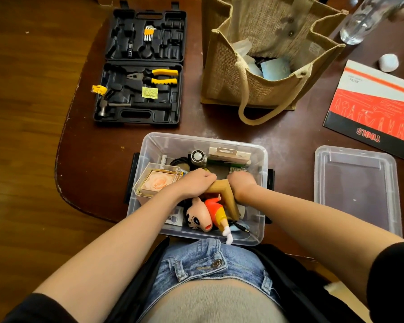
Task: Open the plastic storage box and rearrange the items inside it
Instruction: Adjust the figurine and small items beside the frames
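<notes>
The clear plastic storage box (261, 157) stands open at the table's near edge, and its lid (356, 185) lies flat to the right. Both hands are inside the box. My left hand (194, 183) grips the top of a tan wooden L-shaped piece (229, 197). My right hand (241, 183) reaches down beside that piece; its fingers are hidden. Under the piece lies a cartoon doll (208, 215) in a red shirt. A clear case with a peach rose (156, 181) sits at the box's left. A small fan (197, 157) and a white packet (229, 155) lie at the back.
An open black tool case (140, 66) with yellow pliers and a hammer lies at the back left. A jute bag (266, 54) stands behind the box. A red tools booklet (378, 108), a clear bottle (362, 19) and a white lump (388, 62) are at the right.
</notes>
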{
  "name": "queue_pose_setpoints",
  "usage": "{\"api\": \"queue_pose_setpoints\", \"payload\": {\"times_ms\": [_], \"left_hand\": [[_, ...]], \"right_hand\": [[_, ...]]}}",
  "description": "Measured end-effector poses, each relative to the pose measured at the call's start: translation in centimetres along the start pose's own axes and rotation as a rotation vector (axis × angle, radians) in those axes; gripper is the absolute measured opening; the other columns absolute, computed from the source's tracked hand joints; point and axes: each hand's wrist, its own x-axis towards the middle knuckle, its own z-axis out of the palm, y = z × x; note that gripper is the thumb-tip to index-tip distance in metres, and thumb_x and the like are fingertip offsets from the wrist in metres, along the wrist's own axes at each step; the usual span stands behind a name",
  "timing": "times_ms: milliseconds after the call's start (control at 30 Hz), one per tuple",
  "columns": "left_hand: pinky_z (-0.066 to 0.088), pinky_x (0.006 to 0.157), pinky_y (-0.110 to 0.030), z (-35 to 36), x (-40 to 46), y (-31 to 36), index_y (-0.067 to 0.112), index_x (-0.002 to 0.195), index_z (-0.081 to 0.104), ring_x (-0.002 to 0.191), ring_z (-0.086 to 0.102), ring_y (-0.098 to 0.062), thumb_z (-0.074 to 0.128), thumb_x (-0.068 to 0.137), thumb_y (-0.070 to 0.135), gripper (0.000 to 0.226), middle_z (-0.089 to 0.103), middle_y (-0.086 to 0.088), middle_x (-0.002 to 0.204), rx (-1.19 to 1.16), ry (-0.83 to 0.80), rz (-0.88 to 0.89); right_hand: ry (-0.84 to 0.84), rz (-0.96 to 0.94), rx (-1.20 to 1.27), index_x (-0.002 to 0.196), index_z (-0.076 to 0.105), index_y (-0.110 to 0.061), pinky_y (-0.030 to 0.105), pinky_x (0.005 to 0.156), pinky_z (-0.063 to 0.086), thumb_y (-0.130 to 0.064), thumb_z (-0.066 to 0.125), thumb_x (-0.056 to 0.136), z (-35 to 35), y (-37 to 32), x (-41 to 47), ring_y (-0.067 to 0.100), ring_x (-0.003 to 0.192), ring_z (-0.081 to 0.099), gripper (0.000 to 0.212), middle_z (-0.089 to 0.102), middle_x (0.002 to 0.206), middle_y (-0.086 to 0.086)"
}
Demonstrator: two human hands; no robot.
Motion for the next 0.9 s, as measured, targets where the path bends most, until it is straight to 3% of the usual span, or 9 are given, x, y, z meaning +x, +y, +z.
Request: {"api": "queue_pose_setpoints", "payload": {"times_ms": [200,433,667,900], "left_hand": [[0.02,0.058,-0.032,0.0,0.0,0.0,0.021,0.055,0.027,0.058,0.027,-0.014,0.036,0.094,0.02,0.04,0.027,0.002,0.059,0.009,0.004,0.002],[0.02,0.057,-0.032,0.0,-0.1,0.1,0.019,0.057,0.027,0.057,0.026,-0.013,0.035,0.095,0.018,0.039,0.027,0.002,0.059,0.013,0.004,0.005],[0.021,0.057,-0.032,-0.2,-0.2,0.5,0.019,0.057,0.028,0.058,0.027,-0.014,0.035,0.095,0.017,0.039,0.028,0.0,0.06,0.025,0.003,-0.01],[0.022,0.059,-0.033,-0.2,-0.4,0.7,0.019,0.057,0.027,0.058,0.027,-0.014,0.035,0.095,0.018,0.039,0.028,0.001,0.059,0.026,-0.011,-0.027]], "right_hand": [[0.008,0.028,0.05,0.104,0.064,-0.007,0.031,0.071,0.05,-0.004,0.052,0.089,-0.5,0.7,0.4,0.028,0.098,0.063,0.019,0.065,0.107,0.012],[-0.159,-0.101,-0.059,0.111,0.063,-0.005,0.032,0.075,0.048,-0.01,0.068,0.081,-2.0,1.3,1.2,0.028,0.103,0.061,0.031,0.063,0.112,0.011],[-0.113,-0.126,-0.113,0.11,0.063,-0.006,0.036,0.082,0.051,-0.004,0.055,0.088,-1.1,1.0,1.5,0.029,0.106,0.06,0.023,0.063,0.115,0.011],[-0.199,-0.112,-0.056,0.11,0.062,-0.012,0.032,0.078,0.051,-0.024,0.071,0.08,-1.3,0.8,0.6,0.025,0.1,0.061,0.033,0.064,0.108,0.007]]}}
